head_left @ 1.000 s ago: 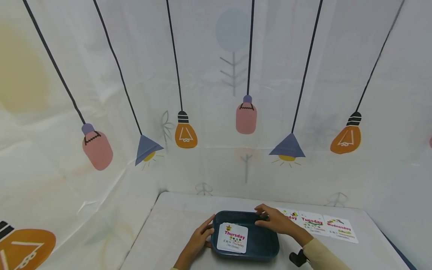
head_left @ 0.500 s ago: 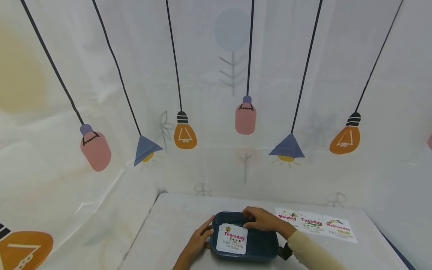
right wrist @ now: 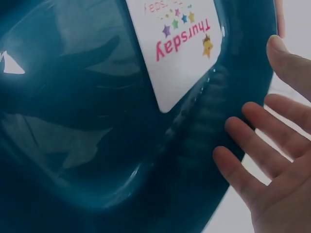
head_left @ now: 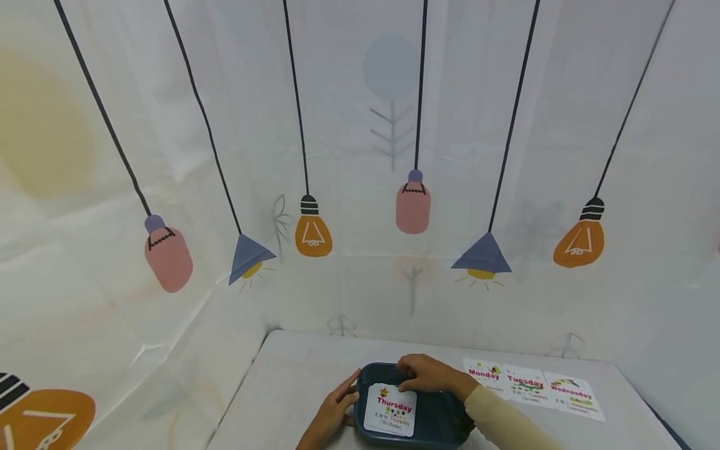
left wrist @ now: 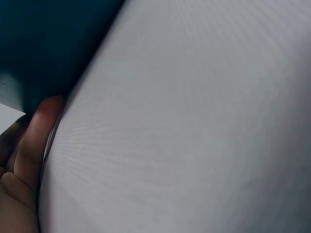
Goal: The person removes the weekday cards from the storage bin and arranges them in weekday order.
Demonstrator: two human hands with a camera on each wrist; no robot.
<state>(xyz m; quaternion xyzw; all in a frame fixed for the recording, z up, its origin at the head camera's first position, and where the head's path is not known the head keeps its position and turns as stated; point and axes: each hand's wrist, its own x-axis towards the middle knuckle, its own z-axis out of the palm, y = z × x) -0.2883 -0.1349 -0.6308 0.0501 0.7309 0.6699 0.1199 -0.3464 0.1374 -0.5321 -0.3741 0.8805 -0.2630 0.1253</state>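
Note:
A dark teal tray (head_left: 441,419) stands on the white table, with a white card reading "Thursday" (head_left: 390,410) in its left part. Another card edge peeks out beneath that card. My left hand (head_left: 329,414) rests against the tray's left side, its fingers extended along the wall. In the left wrist view, a fingertip (left wrist: 51,103) touches the tray's wall close to the table. Over the tray's far edge is my right hand (head_left: 430,375), its fingertips near the card's upper right corner. The right wrist view shows its fingers (right wrist: 257,155) spread, holding nothing.
Three cards lie in a row right of the tray: "Monday" (head_left: 482,373), "Tuesday" (head_left: 525,384) and "Wednesday" (head_left: 572,394). Behind the table (head_left: 304,359) hangs a white sheet (head_left: 360,294) printed with lamps and bulbs.
My right hand has moved left from near the "Monday" card across the tray toward the "Thursday" card. The left hand stays at the tray's side. The head view has tilted slightly.

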